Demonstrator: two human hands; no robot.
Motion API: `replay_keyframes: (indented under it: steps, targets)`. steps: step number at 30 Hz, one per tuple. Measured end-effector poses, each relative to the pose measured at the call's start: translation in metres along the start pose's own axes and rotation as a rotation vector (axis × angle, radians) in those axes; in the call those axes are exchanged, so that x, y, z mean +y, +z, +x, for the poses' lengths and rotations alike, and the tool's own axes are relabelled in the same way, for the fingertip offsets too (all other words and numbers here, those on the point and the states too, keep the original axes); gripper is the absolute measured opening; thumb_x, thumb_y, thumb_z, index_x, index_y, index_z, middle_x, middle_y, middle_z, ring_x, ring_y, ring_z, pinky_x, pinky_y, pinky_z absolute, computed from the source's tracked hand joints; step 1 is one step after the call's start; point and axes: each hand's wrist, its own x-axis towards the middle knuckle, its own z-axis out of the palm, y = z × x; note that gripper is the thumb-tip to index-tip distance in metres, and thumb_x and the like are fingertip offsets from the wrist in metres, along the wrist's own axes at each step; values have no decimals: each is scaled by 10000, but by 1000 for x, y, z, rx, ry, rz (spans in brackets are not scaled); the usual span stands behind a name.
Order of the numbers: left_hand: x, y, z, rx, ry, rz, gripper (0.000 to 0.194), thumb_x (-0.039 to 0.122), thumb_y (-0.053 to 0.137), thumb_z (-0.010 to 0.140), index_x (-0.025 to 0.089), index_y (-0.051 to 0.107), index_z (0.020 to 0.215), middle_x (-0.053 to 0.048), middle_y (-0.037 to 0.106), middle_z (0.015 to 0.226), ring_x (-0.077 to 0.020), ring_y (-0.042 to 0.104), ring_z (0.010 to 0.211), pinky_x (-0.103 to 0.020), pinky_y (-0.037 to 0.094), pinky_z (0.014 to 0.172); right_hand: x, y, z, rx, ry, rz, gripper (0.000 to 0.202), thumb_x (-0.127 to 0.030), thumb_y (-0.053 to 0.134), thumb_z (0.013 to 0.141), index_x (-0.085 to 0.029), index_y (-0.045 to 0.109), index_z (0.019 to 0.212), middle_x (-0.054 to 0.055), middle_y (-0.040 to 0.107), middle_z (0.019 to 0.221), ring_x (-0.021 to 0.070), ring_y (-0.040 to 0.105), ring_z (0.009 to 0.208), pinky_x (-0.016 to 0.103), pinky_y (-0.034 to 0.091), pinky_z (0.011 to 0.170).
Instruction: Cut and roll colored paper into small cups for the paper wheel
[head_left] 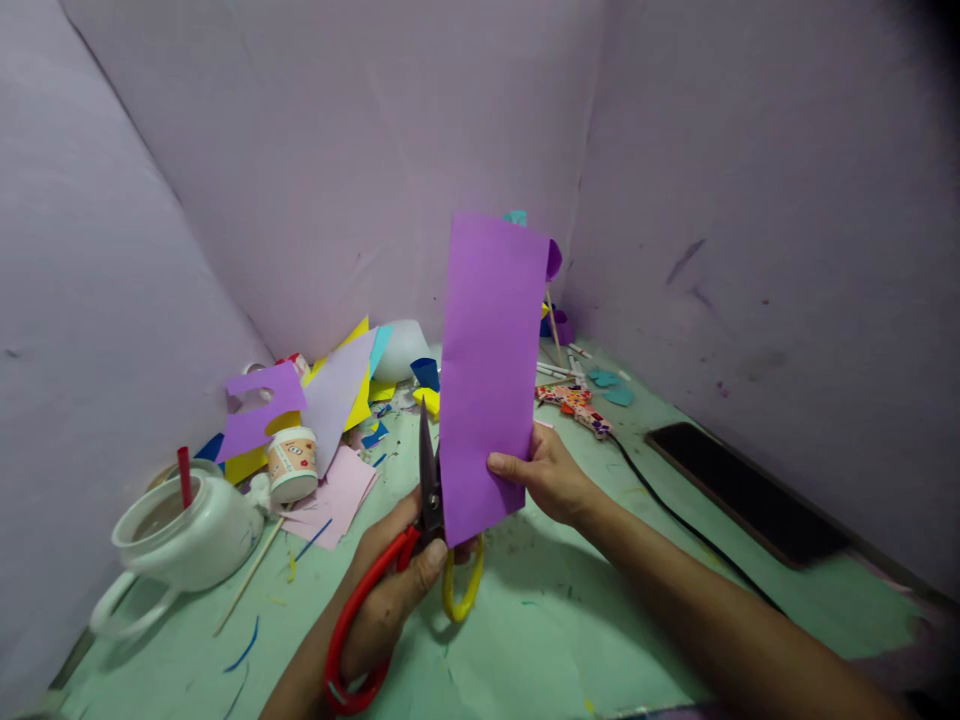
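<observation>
In my left hand (394, 590) is a pair of scissors (429, 470), one handle red and the other yellow. The fingers wrap around the handles, which are spread apart. One dark blade points upward along the left edge of a purple sheet of paper (491, 350); the other blade is mostly hidden by the sheet. My right hand (559, 475) pinches this sheet near its lower right, thumb on the front and fingers behind. The paper stands upright in the air above the table, tall and narrow, slightly tilted.
A white teapot-shaped pot (199, 545) with a red stick stands left, beside a paper cup (292, 465) and a purple cut-out scrap (259, 405). At right lie a patterned glue gun (577, 405), its black cord (675, 515) and a phone (742, 490). Walls enclose the green table (570, 625).
</observation>
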Motion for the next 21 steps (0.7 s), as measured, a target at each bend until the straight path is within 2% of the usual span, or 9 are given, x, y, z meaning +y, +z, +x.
replay_keyframes:
  steps: [3,6,9,15,21]
  targets:
    - [0,-2,1,-28,16,-7,249,288,477,857,171,502,1075,-46,563,823,-174,494,741,-288,417,696,0,0,-1,-5,-8,-22,445,-312,781,613,-159,611,995,77,700,922,214,649,794,365,520,728]
    - [0,-2,3,-67,49,22,160,267,445,877,171,526,976,-42,561,795,-167,507,723,-286,423,682,0,1,-1,-10,-17,-26,431,-306,775,621,-161,612,993,79,698,934,210,647,793,357,520,723]
    - [1,-1,3,-87,64,4,160,266,427,884,163,549,890,-48,568,777,-170,526,715,-290,440,674,0,2,-1,-10,-15,-27,427,-304,777,617,-163,613,986,77,697,936,200,646,781,340,522,706]
    - [-4,1,-1,-32,-12,-14,182,299,459,873,166,569,814,-32,577,728,-157,560,660,-271,464,619,2,4,-2,-8,-22,-17,409,-298,775,622,-177,619,981,58,700,917,193,647,778,327,523,711]
    - [-5,2,0,2,-6,30,147,288,478,871,182,559,810,2,574,698,-121,558,614,-229,463,580,5,4,-2,-6,-3,3,429,-294,781,613,-167,619,989,67,699,909,187,644,769,329,522,717]
